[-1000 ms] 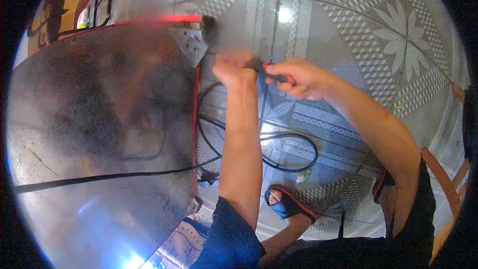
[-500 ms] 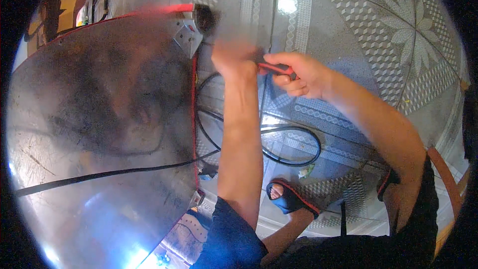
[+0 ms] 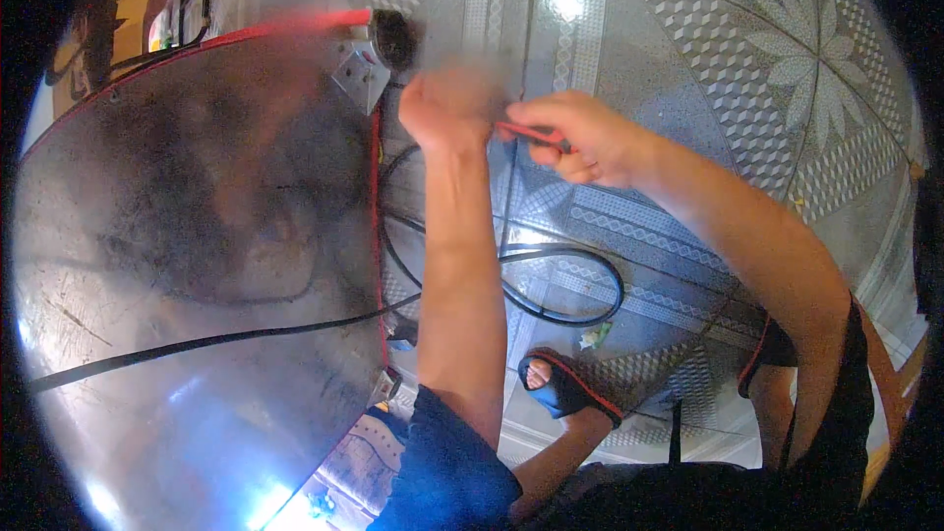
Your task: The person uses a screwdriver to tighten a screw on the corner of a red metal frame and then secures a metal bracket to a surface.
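Above the patterned tile floor point(image 3: 678, 123), both hands are positioned near each other, beyond the right edge of the tabletop point(image 3: 226, 256). The right hand point(image 3: 585, 143) is closed around the handle of a red-and-black tool point(image 3: 531, 131), thumb along the top and fingers curled beneath. The tool points left, toward the left wrist; its far end is blurred and partly hidden, so its type cannot be determined. The left hand point(image 3: 447, 110) is bent at the wrist; its fingers are blurred, and whether they grip anything cannot be told. A metal bracket point(image 3: 361, 76) is located at the tabletop's far corner, left of the left hand. A black cable point(image 3: 246, 337) crosses the tabletop, passes behind the left forearm and forms a loop on the floor. Near the loop are a small scrap point(image 3: 595, 336) and a sandal point(image 3: 562, 388) on one foot.
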`<control>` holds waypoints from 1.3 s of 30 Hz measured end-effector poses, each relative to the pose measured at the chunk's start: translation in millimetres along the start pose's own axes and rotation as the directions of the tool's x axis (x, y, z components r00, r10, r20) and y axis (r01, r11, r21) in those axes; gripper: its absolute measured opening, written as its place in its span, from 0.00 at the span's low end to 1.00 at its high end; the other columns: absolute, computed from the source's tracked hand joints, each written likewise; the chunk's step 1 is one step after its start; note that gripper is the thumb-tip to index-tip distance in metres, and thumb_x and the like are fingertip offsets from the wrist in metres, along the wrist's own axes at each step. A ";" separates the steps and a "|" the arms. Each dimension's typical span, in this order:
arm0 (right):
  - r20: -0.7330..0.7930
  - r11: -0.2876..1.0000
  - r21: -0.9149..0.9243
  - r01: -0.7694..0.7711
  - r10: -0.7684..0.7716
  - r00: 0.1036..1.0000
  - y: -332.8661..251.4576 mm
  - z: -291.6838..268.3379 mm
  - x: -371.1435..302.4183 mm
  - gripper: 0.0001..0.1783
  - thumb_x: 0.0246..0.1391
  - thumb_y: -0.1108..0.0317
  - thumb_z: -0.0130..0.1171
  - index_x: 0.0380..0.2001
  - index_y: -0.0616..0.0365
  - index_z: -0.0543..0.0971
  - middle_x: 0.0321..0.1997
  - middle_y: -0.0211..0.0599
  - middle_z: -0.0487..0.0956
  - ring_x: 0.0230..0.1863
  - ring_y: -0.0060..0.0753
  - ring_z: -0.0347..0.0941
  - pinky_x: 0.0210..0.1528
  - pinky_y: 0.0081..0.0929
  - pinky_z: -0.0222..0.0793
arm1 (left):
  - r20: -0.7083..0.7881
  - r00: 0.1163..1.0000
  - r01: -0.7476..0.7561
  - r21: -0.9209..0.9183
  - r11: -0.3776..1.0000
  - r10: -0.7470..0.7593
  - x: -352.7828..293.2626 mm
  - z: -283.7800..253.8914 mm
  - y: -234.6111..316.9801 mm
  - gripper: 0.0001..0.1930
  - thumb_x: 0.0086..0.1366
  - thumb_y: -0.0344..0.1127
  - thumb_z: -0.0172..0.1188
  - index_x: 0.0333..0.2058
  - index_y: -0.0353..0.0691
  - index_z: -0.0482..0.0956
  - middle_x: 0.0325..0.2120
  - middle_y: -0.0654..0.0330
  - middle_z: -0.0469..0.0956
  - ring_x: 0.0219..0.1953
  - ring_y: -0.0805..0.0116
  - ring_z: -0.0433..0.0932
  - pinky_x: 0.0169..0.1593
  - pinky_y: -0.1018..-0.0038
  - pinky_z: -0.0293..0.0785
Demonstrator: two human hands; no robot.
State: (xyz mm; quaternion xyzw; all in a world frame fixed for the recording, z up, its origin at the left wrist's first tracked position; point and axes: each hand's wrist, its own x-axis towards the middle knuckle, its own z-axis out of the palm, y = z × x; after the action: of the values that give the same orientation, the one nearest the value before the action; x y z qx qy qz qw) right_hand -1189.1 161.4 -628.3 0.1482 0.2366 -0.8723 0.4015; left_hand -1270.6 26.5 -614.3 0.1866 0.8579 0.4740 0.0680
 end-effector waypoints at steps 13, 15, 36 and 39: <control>0.038 0.187 -0.950 0.251 -0.726 0.686 28.1 10.2 16.2 0.16 0.44 0.58 0.52 0.30 0.62 0.70 0.22 0.52 0.74 0.21 0.49 0.72 0.23 0.44 0.66 | 0.063 0.487 0.346 -0.930 0.127 -0.871 10.3 -1.4 34.1 0.14 0.54 0.34 0.36 0.11 0.48 0.48 0.07 0.70 0.45 0.08 0.76 0.44 0.16 0.76 0.48; -0.037 0.319 -0.922 0.220 -0.638 0.769 22.4 10.2 19.3 0.17 0.44 0.58 0.52 0.31 0.62 0.71 0.22 0.52 0.74 0.21 0.50 0.71 0.23 0.43 0.66 | 0.140 0.561 0.235 -0.972 -0.005 -0.816 9.0 -4.1 24.1 0.14 0.54 0.35 0.35 0.11 0.48 0.48 0.07 0.70 0.45 0.08 0.76 0.45 0.16 0.76 0.50; -0.083 0.221 -0.973 0.066 -0.602 0.794 34.2 19.1 18.1 0.20 0.43 0.57 0.52 0.30 0.66 0.71 0.16 0.48 0.72 0.16 0.42 0.70 0.21 0.37 0.65 | 0.027 0.642 0.264 -0.946 0.187 -0.767 -3.4 0.2 -11.6 0.07 0.54 0.39 0.37 0.21 0.45 0.56 0.11 0.68 0.50 0.11 0.73 0.48 0.17 0.76 0.50; 0.062 -0.154 -0.985 -0.077 -0.734 0.676 37.1 24.5 15.6 0.21 0.43 0.56 0.52 0.31 0.66 0.70 0.18 0.51 0.72 0.19 0.48 0.71 0.22 0.39 0.66 | -0.308 0.538 0.330 -0.780 0.532 -0.785 -0.4 6.5 -4.1 0.06 0.52 0.32 0.37 0.17 0.43 0.55 0.10 0.68 0.47 0.11 0.75 0.49 0.18 0.76 0.53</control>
State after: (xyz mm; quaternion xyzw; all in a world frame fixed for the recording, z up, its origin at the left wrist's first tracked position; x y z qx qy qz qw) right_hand -1172.1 117.6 -625.5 -0.0128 0.9106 -0.4124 0.0253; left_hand -1269.4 29.4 -621.3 -0.3265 0.6200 0.7135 -0.0056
